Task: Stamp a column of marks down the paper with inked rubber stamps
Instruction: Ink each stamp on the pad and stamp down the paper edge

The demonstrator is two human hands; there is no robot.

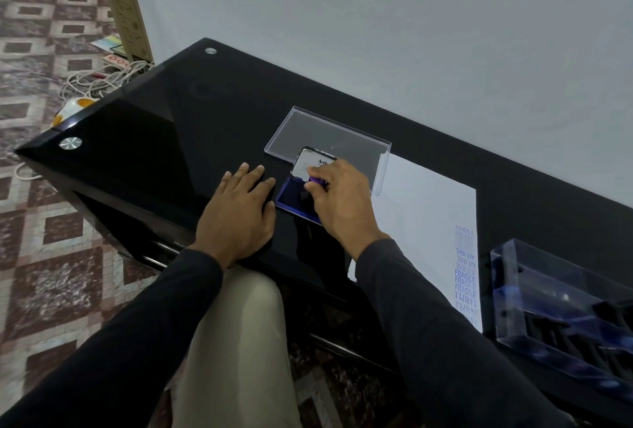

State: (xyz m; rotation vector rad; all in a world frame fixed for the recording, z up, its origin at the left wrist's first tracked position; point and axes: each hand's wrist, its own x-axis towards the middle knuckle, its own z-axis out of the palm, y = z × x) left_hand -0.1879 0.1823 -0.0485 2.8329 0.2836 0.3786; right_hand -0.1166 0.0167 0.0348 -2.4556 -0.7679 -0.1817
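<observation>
Right hand (337, 196) is over the ink pad (291, 200), fingers pinched on a small purple rubber stamp (318, 181) & pressing it down on the blue pad, prob. to load ink before the next mark. Pad's metal lid (313, 162) stands hinged open at the far side of the pad, so the ink face is free to reach. Left hand (239, 212) lies flat on the black glass worktop (164, 126) just left of the pad, fingers straight and a little spread, holding nothing; looks like a brace to steady the body.

Paper (428, 222) lies just right of the pad. A column of blue marks (SAMPLE, AIR MAIL, FRAGILE) (465, 273) runs down its far-right edge. Clear plastic lid (329, 140) rests behind the pad. Clear stamp box (561, 307), w/ more stamps inside, sits well right of the pad, past the paper.
</observation>
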